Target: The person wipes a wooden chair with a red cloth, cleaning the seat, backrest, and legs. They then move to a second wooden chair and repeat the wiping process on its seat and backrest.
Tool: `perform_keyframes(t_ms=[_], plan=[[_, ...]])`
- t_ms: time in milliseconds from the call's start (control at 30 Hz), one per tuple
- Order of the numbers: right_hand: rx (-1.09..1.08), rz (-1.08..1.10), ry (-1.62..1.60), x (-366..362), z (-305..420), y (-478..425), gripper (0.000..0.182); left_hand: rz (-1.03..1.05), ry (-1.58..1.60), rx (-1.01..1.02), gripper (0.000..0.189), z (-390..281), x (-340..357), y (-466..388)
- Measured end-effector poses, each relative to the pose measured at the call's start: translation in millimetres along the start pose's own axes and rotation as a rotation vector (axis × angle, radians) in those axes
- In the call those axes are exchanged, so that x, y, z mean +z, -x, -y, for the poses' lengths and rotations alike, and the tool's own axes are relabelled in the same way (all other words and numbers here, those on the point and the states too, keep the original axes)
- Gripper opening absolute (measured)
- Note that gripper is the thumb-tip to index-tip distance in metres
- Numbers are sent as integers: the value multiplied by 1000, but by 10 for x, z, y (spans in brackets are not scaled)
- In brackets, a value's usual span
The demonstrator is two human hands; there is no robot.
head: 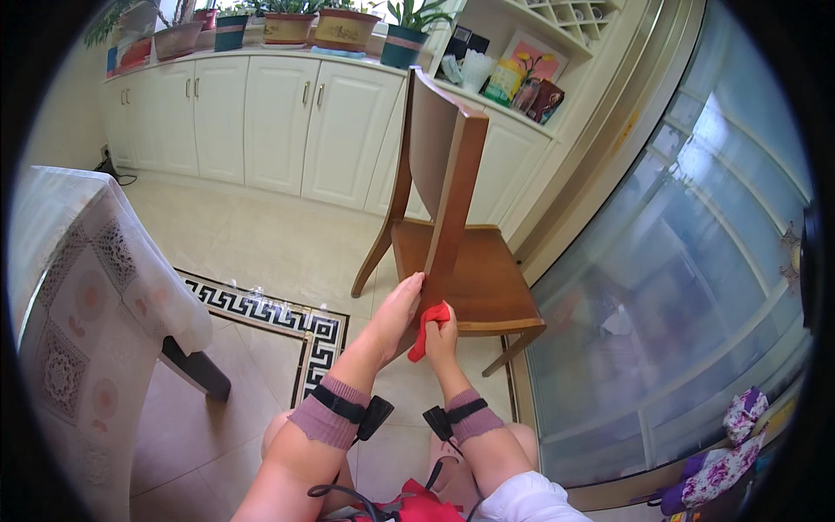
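Note:
A brown wooden chair (pixel 466 274) stands before me, its backrest turned toward the left and its seat to the right. My left hand (pixel 398 312) rests against the lower part of the near back post, fingers stretched along the wood. In my right hand (pixel 443 336) is a bunched red cloth (pixel 430 326), pressed to the same post at about seat height. Part of the near leg is hidden behind my hands. Both wrists wear mauve knitted cuffs with black straps and small black devices.
At left is a table draped with a patterned cloth (pixel 98 313), one dark leg (pixel 196 368) showing. White cabinets (pixel 280 124) with potted plants line the back. A frosted glass sliding door (pixel 652 280) runs along the right, with floral purple items (pixel 724 463) near its foot.

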State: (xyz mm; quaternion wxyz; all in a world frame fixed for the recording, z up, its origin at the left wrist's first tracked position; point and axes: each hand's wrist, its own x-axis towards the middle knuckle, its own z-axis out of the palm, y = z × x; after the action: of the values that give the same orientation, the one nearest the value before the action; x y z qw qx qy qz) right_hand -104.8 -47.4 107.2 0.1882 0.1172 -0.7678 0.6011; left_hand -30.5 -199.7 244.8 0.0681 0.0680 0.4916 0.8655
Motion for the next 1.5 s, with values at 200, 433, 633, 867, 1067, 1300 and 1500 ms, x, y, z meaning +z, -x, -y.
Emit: perform_keyframes(t_ms=[200, 433, 633, 867, 1067, 1300, 1500], plan=[[-62, 65, -160, -273, 911, -473, 39, -13, 131, 52, 57, 24, 115, 17], [-1018, -168, 131, 31, 2958, -1067, 55, -65, -39, 3, 74, -14, -64, 77], [-1170, -305, 551, 257, 3005, -1274, 61, -57, -20, -32, 82, 35, -118, 20], [-1086, -287, 665, 288, 1971, -821, 63, -96, 62, -7, 80, 21, -130, -18], [-931, -202, 738, 239, 993, -291, 67, -160, 239, -14, 65, 77, -149, -61], [-817, -64, 786, 244, 215, 87, 80, -359, 172, -97, 65, 124, -224, -77], [-663, 69, 806, 133, 25, 408, 71, -372, 28, -95, 65, 135, -283, -64]])
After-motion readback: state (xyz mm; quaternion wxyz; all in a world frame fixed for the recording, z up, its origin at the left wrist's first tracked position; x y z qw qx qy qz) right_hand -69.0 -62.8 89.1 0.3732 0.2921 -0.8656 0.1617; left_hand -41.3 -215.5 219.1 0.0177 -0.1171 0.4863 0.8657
